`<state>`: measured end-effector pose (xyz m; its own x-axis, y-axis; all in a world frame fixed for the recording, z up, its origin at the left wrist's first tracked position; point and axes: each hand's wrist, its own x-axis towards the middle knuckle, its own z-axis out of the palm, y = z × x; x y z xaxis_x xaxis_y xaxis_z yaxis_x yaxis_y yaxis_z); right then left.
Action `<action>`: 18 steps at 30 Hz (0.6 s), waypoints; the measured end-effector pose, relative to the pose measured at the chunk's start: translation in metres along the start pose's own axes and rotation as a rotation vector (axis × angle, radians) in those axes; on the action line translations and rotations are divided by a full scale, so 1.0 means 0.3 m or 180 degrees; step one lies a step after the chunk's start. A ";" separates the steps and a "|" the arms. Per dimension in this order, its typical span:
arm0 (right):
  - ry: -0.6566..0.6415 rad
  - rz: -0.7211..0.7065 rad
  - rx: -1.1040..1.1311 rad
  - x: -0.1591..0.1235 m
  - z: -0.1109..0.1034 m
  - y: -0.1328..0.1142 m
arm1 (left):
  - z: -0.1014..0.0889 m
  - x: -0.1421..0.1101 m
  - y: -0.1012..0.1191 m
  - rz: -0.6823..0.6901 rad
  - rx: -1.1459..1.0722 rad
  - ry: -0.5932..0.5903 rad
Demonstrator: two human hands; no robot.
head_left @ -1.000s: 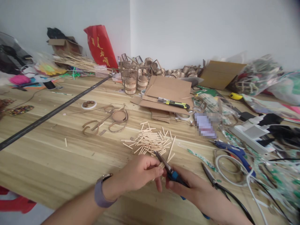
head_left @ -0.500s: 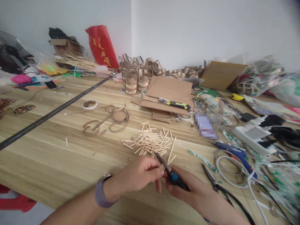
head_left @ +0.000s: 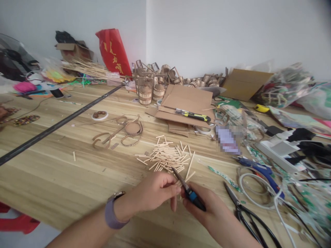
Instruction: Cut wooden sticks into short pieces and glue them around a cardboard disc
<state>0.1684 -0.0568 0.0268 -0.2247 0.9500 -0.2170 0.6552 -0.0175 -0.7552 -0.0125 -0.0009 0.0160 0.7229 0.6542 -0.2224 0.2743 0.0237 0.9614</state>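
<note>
My left hand (head_left: 157, 191), with a watch on its wrist, is closed in a pinch on thin wooden sticks (head_left: 179, 183); the fingers hide most of them. My right hand (head_left: 207, 206) is wrapped round the black and blue handles of a pair of pliers (head_left: 192, 195). Their long pointed metal jaws cross just by my left fingertips and point at the pile. Whether the jaws touch the held sticks I cannot tell. A heap of short cut sticks (head_left: 167, 155) lies right beyond both hands, with a longer stick (head_left: 190, 165) at its right side.
Large black-handled scissors (head_left: 239, 205) and a blue glue gun (head_left: 256, 165) with cables lie at right. Cardboard (head_left: 186, 100) with utility knives, a power strip (head_left: 280, 151), small stick baskets (head_left: 144, 94) and a curled strip ring (head_left: 133, 129) lie farther off. A dark bar (head_left: 64, 122) crosses the left.
The pliers' handles look closer together and their jaws have turned slightly. My left hand keeps its pinch in nearly the same place. The view has shifted very slightly.
</note>
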 end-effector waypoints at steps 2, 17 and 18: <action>-0.0036 -0.0003 0.0040 0.003 -0.001 0.006 | -0.003 -0.003 0.010 -0.0033 -0.0046 0.0027; -0.0462 0.0012 0.0795 -0.003 -0.030 0.022 | 0.008 0.002 -0.004 -0.0041 -0.0030 0.0009; -0.0477 0.0030 0.0767 -0.003 -0.029 0.020 | 0.009 0.002 -0.005 -0.0032 -0.0038 0.0011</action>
<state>0.1788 -0.0550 0.0279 -0.3353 0.8930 -0.3001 0.4714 -0.1167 -0.8741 -0.0107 -0.0024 0.0139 0.7179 0.6565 -0.2316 0.2739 0.0394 0.9609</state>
